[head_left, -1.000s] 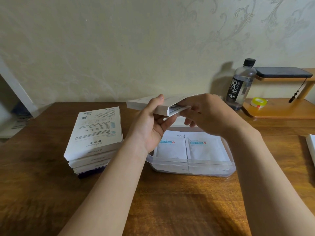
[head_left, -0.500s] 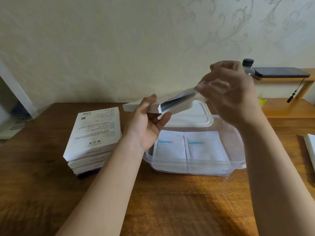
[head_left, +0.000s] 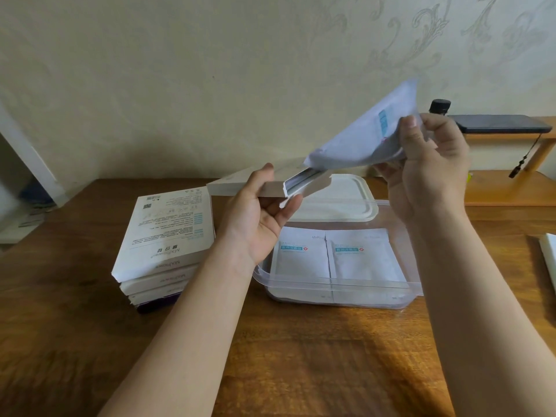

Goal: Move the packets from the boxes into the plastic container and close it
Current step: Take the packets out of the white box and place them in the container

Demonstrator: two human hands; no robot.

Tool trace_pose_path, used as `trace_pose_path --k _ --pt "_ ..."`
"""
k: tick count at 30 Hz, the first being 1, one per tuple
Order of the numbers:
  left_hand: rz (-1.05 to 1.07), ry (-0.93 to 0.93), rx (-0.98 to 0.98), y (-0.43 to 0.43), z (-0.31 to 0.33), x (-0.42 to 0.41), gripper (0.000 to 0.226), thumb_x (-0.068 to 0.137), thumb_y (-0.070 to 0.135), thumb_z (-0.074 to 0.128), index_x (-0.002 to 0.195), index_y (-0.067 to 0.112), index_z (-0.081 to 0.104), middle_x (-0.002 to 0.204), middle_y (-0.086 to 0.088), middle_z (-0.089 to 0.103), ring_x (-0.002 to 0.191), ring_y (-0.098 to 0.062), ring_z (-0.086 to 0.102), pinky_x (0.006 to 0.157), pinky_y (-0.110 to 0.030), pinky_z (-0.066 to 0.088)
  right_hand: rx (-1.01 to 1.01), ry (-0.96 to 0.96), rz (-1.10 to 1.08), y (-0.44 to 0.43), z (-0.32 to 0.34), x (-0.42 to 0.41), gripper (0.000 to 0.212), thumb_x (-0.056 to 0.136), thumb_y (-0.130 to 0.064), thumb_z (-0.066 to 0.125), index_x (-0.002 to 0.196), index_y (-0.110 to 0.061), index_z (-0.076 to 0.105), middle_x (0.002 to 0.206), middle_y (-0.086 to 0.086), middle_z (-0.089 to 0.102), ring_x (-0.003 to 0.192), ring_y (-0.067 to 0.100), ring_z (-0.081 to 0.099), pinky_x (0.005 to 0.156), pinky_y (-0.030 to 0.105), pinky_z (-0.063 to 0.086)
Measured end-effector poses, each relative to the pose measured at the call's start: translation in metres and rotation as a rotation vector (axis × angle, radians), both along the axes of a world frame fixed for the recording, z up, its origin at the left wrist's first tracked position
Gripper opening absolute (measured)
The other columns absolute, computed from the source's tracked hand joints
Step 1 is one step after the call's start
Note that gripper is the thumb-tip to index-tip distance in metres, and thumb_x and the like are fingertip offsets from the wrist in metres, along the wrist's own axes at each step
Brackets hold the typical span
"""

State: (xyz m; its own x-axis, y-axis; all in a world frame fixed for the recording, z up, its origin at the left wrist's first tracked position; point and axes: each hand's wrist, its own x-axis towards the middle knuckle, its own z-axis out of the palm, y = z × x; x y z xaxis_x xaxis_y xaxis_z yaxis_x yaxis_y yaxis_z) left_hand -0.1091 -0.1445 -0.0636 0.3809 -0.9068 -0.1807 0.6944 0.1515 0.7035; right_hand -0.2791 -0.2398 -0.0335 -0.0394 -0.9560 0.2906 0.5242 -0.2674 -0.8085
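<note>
Lifted up and to the right since a second ago: right hand (head_left: 433, 173), then tucked at the mouth of the opened box (head_left: 270, 189), now raised well above it with a sheaf of white packets (head_left: 361, 139) drawn almost clear, only the lower corner near the box mouth. Thumb and fingers (head_left: 439, 127) pinching the sheaf at its right edge, packets tilted steeply and blurred; number impossible to tell.

Nearest, bare wooden table (head_left: 301, 356). Next, the clear plastic container (head_left: 331, 291), open, right of the table's middle, with two packets (head_left: 304, 257) lying flat side by side inside. Beside it, toward the left edge, a stack of boxes (head_left: 168, 233). Over the container's left end, left hand (head_left: 258, 227) gripping the opened box, thumb on top, other fingers curled beneath, box held roughly level. Behind the container, just beside its far wall, the white lid (head_left: 346, 203) flat on the table. Farther back, toward the far right corner, a bottle cap (head_left: 440, 105) and a dark phone (head_left: 499, 126) on a wooden shelf (head_left: 511, 194).

Judged mid-task: this box nearly emptied, sheaf ready to go down into the container, stack yet to be dealt with, lid not yet on.
</note>
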Motion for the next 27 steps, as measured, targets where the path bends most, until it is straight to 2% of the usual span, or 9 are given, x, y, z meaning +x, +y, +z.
trace_pose_path --k 2,5,9,13,15,20,22,24,27 --pt "-0.002 -0.001 -0.009 0.000 -0.002 0.000 0.011 0.094 0.020 0.070 0.097 0.009 0.067 0.084 -0.010 0.076 0.075 -0.021 0.074 0.059 -0.028 0.062 0.046 -0.032 -0.010 -0.004 0.000 -0.004 0.011 0.099 -0.012 0.061 0.089 -0.014 0.057 0.089 0.005 0.072 0.086 0.025 0.071 0.071 0.044 0.060" --pt "0.007 0.006 -0.028 -0.002 -0.004 0.000 0.016 0.094 0.019 0.070 0.106 0.010 0.067 0.095 -0.012 0.077 0.087 -0.026 0.075 0.060 -0.029 0.062 0.095 0.032 -0.069 -0.015 -0.005 -0.015 0.021 0.097 -0.013 0.064 0.079 -0.019 0.057 0.070 -0.005 0.066 0.068 0.014 0.059 0.066 0.034 0.050" --pt "0.024 0.029 -0.049 -0.003 -0.005 0.000 0.024 0.093 0.020 0.071 0.113 0.008 0.065 0.093 -0.013 0.075 0.083 -0.026 0.074 0.060 -0.030 0.061 0.143 0.329 -0.036 -0.027 -0.016 -0.019 0.027 0.093 -0.013 0.070 0.070 -0.021 0.058 0.072 0.001 0.061 0.057 0.014 0.056 0.058 0.030 0.048" --pt "0.054 0.045 -0.040 -0.004 -0.006 0.000 0.018 0.092 0.019 0.073 0.105 0.008 0.066 0.093 -0.013 0.073 0.089 -0.027 0.070 0.057 -0.028 0.060 0.124 0.596 -0.033 -0.028 -0.028 -0.012 0.026 0.092 -0.011 0.069 0.070 -0.020 0.060 0.075 0.004 0.060 0.050 0.011 0.057 0.049 0.024 0.049" --pt "0.066 0.055 -0.037 -0.005 -0.007 0.001 0.020 0.091 0.019 0.074 0.106 0.008 0.065 0.098 -0.014 0.072 0.093 -0.028 0.070 0.057 -0.028 0.060 0.085 0.765 -0.090 -0.027 -0.033 -0.008 0.025 0.090 -0.011 0.069 0.068 -0.020 0.061 0.073 0.001 0.059 0.052 0.012 0.056 0.049 0.024 0.049" --pt "0.051 0.045 -0.041 -0.004 -0.007 0.000 0.025 0.091 0.020 0.073 0.111 0.008 0.064 0.103 -0.017 0.073 0.095 -0.029 0.072 0.058 -0.028 0.061 0.056 1.017 0.002 -0.015 -0.043 0.011 0.013 0.083 -0.022 0.074 0.074 -0.018 0.067 0.078 0.007 0.066 0.067 0.026 0.061 0.063 0.046 0.058" --pt "0.044 0.039 -0.040 -0.004 -0.006 0.000 0.025 0.092 0.021 0.072 0.112 0.008 0.064 0.102 -0.017 0.073 0.095 -0.029 0.072 0.058 -0.028 0.061 0.037 1.066 0.031 -0.008 -0.045 0.021 0.014 0.083 -0.025 0.075 0.073 -0.019 0.067 0.082 0.008 0.067 0.072 0.028 0.063 0.065 0.044 0.058" --pt "0.047 0.033 -0.033 -0.004 -0.007 0.000 0.031 0.092 0.021 0.072 0.118 0.007 0.063 0.107 -0.018 0.072 0.099 -0.030 0.071 0.058 -0.028 0.060 0.040 1.099 0.085 -0.002 -0.046 0.029 0.016 0.086 -0.027 0.073 0.074 -0.020 0.066 0.083 0.007 0.067 0.071 0.026 0.063 0.061 0.037 0.054" --pt "0.051 0.029 -0.034 -0.005 -0.009 0.000 0.030 0.092 0.021 0.073 0.117 0.009 0.063 0.110 -0.018 0.070 0.106 -0.030 0.070 0.058 -0.028 0.060 0.080 1.156 0.205 0.005 -0.045 0.033 0.009 0.093 -0.025 0.066 0.085 -0.021 0.068 0.084 0.004 0.068 0.071 0.019 0.064 0.061 0.030 0.055"
